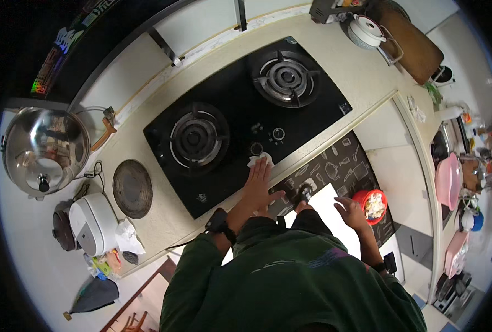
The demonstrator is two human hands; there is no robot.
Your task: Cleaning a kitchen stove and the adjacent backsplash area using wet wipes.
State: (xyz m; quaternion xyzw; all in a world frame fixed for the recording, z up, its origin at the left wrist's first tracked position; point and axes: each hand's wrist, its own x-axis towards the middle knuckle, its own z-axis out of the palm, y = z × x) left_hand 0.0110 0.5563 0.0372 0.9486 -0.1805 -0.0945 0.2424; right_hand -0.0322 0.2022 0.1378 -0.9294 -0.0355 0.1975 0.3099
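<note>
My left hand [257,186] lies with its fingers stretched forward on a crumpled white tissue [253,159], pressed on the front edge of a black two-burner gas hob [242,112]. The tissue sits just below a control knob [256,148]; another knob [278,133] is to its right. My right hand [351,213] hangs in front of the counter with its fingers apart and nothing in it. From this view it appears beside a red bin [369,206] filled with crumpled waste, which stands on a patterned dark floor mat [341,166].
On the left are a round dark mat [132,189], a white rice cooker [93,224] and a large steel pot with a lid [46,151]. A white lidded pot [365,32] and a brown chopping board [416,45] stand at the upper right. A pink basin [447,180] is far right.
</note>
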